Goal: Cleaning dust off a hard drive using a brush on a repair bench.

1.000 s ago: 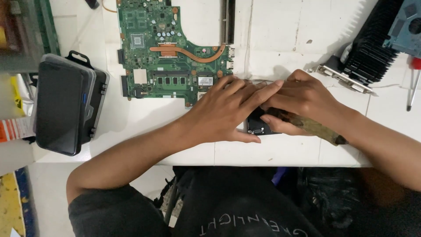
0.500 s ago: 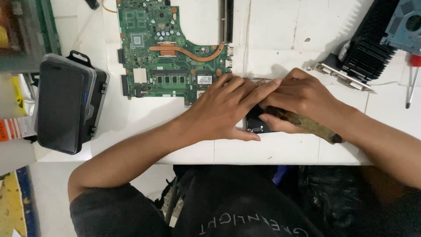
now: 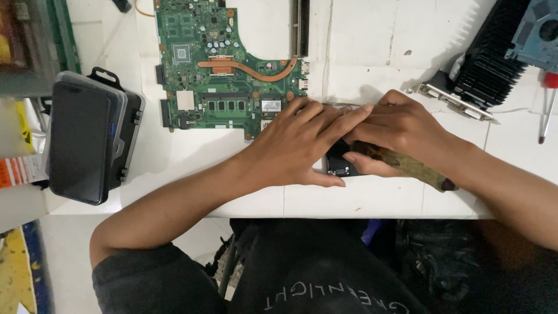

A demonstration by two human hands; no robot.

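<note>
My left hand [image 3: 299, 145] lay flat, fingers spread, pressing down on a small black boxy component [image 3: 339, 161] at the near edge of the white tiled table [image 3: 372, 52], just right of the green laptop motherboard [image 3: 224, 64]. My right hand [image 3: 401, 131] was closed around a worn, olive-brown tool handle [image 3: 410, 167] meeting it. The part looked rigid, light and likely fragile; I judged its outer edges the safest hold.

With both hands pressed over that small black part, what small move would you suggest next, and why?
Probably lift the left hand slightly: it covers most of the small black part, while the right hand already grips the worn brown tool handle.
</note>
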